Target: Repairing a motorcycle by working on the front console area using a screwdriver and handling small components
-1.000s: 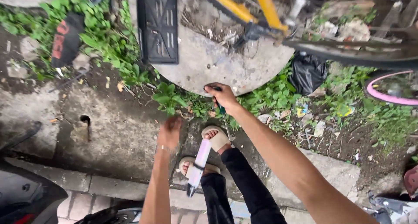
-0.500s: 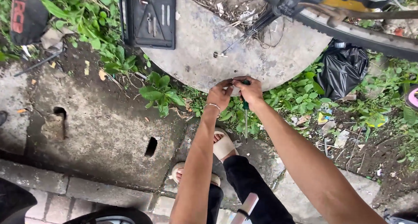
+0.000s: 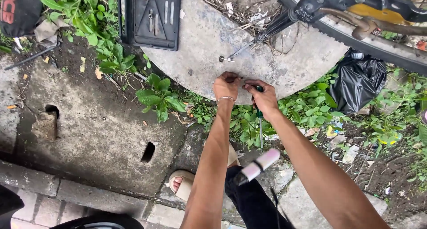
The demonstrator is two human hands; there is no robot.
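Both my hands meet at the near edge of a round concrete slab (image 3: 209, 38). My right hand (image 3: 263, 97) is closed around a screwdriver (image 3: 259, 122) with a green handle, its thin shaft hanging down over the weeds. My left hand (image 3: 227, 86), a bracelet at its wrist, has its fingers pinched together beside the right hand; what it pinches is too small to make out. A small metal part (image 3: 222, 58) lies on the slab just beyond my hands. A pink-and-white tool (image 3: 258, 166) sticks up from my lap.
An open black tool case (image 3: 153, 16) lies on the slab at the back left. A bicycle wheel and frame (image 3: 351, 15) cross the top right. A black plastic bag (image 3: 358, 80) sits in the weeds at the right. My sandalled foot (image 3: 181, 183) rests on holed concrete paving.
My hands have come together at the slab's edge and the view has swung up and closer. The pink-and-white tool, earlier at my left hand, now sits at my lap.
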